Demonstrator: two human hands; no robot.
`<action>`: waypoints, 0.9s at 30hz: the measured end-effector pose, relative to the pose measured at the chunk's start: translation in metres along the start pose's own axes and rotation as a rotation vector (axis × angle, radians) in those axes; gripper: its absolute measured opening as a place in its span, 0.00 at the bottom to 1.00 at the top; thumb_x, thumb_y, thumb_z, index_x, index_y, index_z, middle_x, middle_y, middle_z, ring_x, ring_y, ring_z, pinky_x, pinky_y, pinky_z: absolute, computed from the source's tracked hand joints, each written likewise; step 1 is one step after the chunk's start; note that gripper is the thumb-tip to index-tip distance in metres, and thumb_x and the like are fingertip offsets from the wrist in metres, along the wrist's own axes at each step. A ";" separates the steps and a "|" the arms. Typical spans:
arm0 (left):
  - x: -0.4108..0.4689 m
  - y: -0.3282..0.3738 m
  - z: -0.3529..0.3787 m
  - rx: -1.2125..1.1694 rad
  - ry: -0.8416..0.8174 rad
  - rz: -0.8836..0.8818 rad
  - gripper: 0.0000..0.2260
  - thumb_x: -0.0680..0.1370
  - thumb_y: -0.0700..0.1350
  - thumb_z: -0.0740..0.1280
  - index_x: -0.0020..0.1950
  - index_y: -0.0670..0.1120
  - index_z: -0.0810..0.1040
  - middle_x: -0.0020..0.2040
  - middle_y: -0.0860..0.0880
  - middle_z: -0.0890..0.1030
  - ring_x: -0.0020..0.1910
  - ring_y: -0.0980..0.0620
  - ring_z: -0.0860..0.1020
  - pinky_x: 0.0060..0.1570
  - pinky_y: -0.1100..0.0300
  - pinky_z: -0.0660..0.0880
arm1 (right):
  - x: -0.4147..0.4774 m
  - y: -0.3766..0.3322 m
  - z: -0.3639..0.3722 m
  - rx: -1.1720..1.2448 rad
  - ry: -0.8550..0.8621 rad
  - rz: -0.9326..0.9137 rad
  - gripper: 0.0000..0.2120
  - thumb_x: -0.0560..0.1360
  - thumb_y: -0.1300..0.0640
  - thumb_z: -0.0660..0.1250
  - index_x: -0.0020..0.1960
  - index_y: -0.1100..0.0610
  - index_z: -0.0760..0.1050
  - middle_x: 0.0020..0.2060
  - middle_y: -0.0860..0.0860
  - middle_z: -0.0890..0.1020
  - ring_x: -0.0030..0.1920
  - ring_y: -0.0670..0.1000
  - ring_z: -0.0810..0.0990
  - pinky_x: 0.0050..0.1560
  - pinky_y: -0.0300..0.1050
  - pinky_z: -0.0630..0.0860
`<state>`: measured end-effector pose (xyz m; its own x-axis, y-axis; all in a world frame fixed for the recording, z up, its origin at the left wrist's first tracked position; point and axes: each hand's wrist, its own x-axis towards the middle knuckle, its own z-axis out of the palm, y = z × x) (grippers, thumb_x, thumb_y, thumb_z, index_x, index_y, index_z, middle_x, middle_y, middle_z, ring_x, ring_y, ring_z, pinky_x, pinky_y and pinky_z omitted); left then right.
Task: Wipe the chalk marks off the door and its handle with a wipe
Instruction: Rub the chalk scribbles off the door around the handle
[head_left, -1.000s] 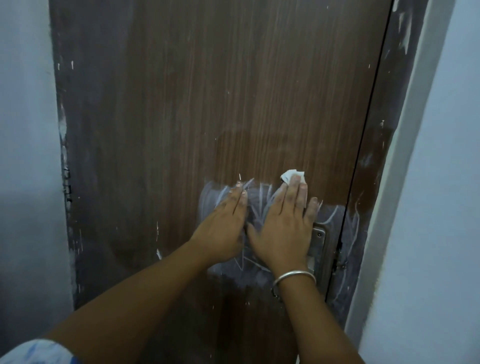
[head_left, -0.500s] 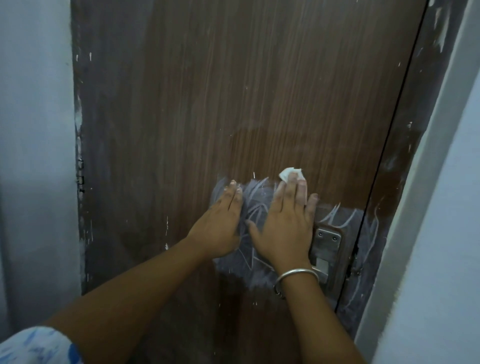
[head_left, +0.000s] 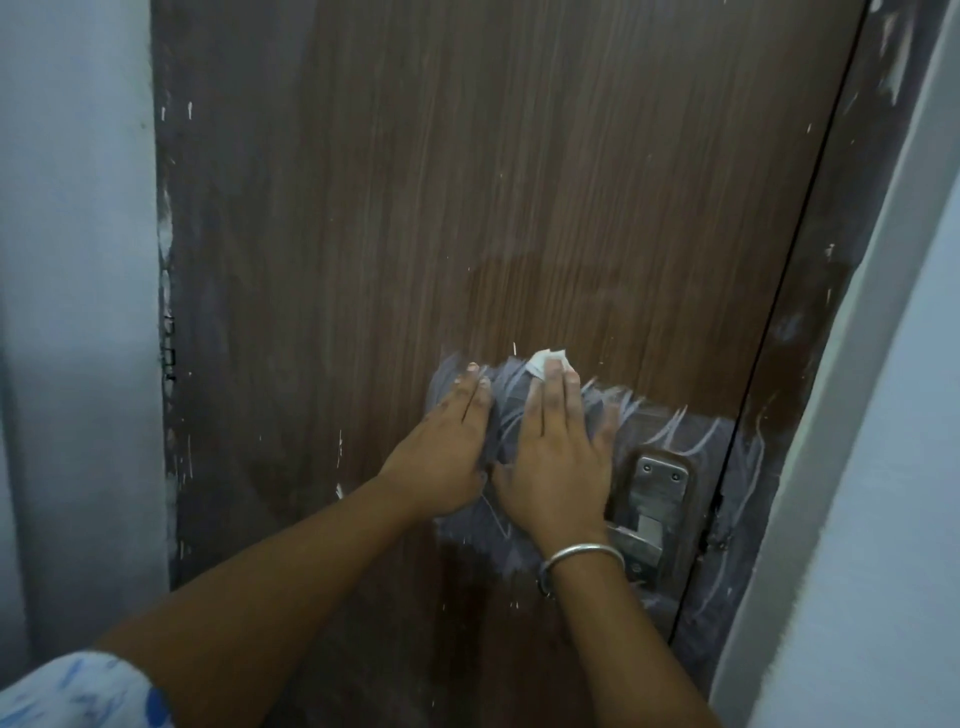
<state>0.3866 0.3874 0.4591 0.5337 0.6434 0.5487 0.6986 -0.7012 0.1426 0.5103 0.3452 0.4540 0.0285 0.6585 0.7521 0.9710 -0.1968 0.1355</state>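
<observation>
Right hand (head_left: 558, 457) is flat on the door (head_left: 519, 182), fingers straight, pinning the wipe (head_left: 546, 360) under its fingertips, with just a white corner poking out above them. Left hand (head_left: 441, 452) lies flat just beside the right thumb, fingers straight, holding nothing. The chalk marks (head_left: 501, 410) show as a grey smear under and between both palms, with sharper white strokes running out past the right little finger. The handle (head_left: 631, 545) sits beside the right wrist, unwiped by the look of it.

The danger is that the wipe is held by pressure alone: a quick stroke could leave it behind or let it drop. Both bare palms also rest on chalk, so they may well print dust back onto cleaned wood.
</observation>
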 end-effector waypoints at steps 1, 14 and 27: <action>0.000 0.000 0.000 0.001 0.001 0.005 0.36 0.76 0.40 0.60 0.75 0.39 0.39 0.77 0.41 0.40 0.76 0.49 0.40 0.74 0.56 0.45 | -0.001 0.000 -0.001 0.009 0.021 0.047 0.47 0.70 0.40 0.65 0.75 0.64 0.47 0.76 0.60 0.45 0.76 0.58 0.43 0.68 0.60 0.28; 0.007 0.010 -0.023 -0.901 0.264 -0.218 0.15 0.75 0.35 0.64 0.58 0.49 0.74 0.54 0.54 0.77 0.56 0.58 0.75 0.54 0.67 0.71 | 0.013 -0.028 0.011 0.053 -0.050 -0.054 0.49 0.71 0.44 0.64 0.74 0.62 0.34 0.74 0.60 0.34 0.74 0.58 0.32 0.71 0.63 0.33; 0.026 0.055 -0.012 -0.455 0.172 -0.223 0.19 0.78 0.44 0.57 0.68 0.41 0.68 0.68 0.44 0.66 0.67 0.46 0.66 0.67 0.54 0.63 | -0.004 0.002 0.006 0.176 0.000 -0.146 0.38 0.76 0.47 0.56 0.76 0.60 0.38 0.75 0.58 0.40 0.75 0.54 0.34 0.74 0.51 0.36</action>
<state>0.4334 0.3617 0.4909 0.2830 0.7591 0.5862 0.4886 -0.6400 0.5930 0.5136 0.3465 0.4479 -0.1155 0.6707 0.7327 0.9913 0.0305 0.1284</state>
